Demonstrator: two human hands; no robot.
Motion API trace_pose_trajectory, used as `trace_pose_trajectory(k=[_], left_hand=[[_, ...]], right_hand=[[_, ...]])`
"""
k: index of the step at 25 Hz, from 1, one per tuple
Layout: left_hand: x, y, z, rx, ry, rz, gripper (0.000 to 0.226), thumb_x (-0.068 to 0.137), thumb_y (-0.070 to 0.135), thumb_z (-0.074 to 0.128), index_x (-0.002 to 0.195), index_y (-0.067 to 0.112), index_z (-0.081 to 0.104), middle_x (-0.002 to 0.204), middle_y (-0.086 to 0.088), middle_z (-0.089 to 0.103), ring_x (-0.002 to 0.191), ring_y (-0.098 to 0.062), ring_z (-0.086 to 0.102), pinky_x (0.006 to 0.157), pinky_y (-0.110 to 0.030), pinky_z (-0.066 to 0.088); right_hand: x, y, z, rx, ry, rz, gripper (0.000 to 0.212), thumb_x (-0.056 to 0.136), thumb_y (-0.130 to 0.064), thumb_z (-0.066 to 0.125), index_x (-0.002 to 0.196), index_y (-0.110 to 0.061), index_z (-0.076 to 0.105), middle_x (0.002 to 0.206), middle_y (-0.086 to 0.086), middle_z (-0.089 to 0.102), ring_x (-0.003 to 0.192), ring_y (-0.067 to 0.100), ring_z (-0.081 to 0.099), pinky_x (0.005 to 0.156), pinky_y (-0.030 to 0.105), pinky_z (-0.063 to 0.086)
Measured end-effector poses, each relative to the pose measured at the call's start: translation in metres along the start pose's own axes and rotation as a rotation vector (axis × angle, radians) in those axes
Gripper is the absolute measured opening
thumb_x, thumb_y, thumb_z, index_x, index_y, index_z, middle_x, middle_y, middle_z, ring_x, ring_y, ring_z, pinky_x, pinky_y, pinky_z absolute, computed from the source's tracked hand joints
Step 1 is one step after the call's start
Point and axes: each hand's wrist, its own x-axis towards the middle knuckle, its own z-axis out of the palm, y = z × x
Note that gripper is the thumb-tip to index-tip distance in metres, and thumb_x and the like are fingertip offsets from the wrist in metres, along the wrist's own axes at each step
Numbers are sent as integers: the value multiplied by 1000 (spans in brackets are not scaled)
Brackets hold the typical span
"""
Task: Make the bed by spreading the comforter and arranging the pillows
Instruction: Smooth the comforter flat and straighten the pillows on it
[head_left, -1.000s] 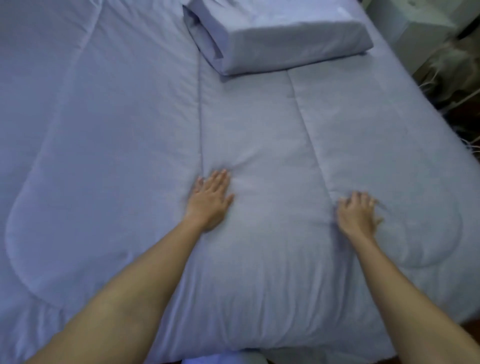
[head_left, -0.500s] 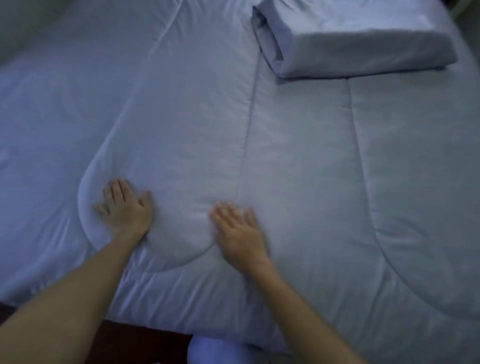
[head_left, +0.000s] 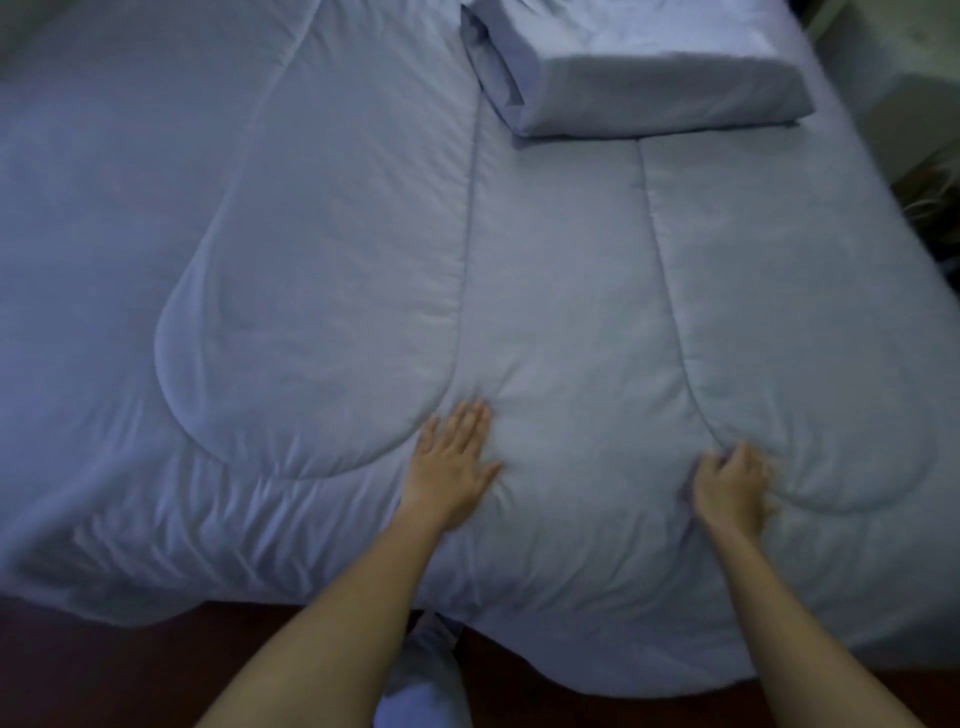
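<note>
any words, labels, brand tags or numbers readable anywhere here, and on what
None can be read. The comforter and the pillow are plain fabric with no visible tag or print, and the pale object at the right edge is too blurred to show any marking.

Head camera, high over the foot edge of the bed, facing forward and down.

There is only this single wide-angle view, so no part of the scene is shared with a second one. It looks along the comforter toward the pillow at the top edge of the frame. Both forearms enter from the bottom, the left hand and right hand lying close below the lens. The bed's near edge and dark floor fill the bottom; straight lines bow toward the corners.
</note>
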Motion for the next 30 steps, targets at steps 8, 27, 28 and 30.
trace_pose_trajectory(k=[8, 27, 28, 30], left_hand=[[-46, -61, -13, -141, 90, -687, 79, 95, 55, 29, 152, 4, 8, 161, -11, 5, 149, -28, 1, 118, -52, -1], [182, 422, 3, -231, -30, 48, 57, 101, 35, 31, 151, 12, 17, 162, -3, 8, 149, -18, 7, 119, -45, 4], [193, 419, 8, -206, -71, 36, 57, 102, 36, 28, 152, 13, 15, 162, -2, 7, 149, -18, 6, 119, -46, 4], [212, 396, 19, -147, -148, -46, 58, 102, 39, 22, 153, 14, 8, 162, 0, 0, 149, -17, 0, 119, -47, 1]], right_hand=[[-168, -95, 83, -248, -227, -1128, 55, 80, -42, 41, 131, -25, 52, 137, -2, 57, 122, 20, 58, 89, 56, 48], [245, 255, -134, -24, -13, 389, 55, 98, -35, 31, 150, -23, 21, 161, 3, 10, 148, 29, 3, 111, 67, 0], [253, 230, -133, 28, 18, 332, 55, 96, -32, 36, 149, -17, 27, 160, 5, 14, 148, 29, 6, 112, 65, 2], [261, 172, -119, 84, 34, 23, 53, 95, -29, 42, 145, -13, 34, 158, 7, 22, 147, 26, 14, 114, 60, 9]])
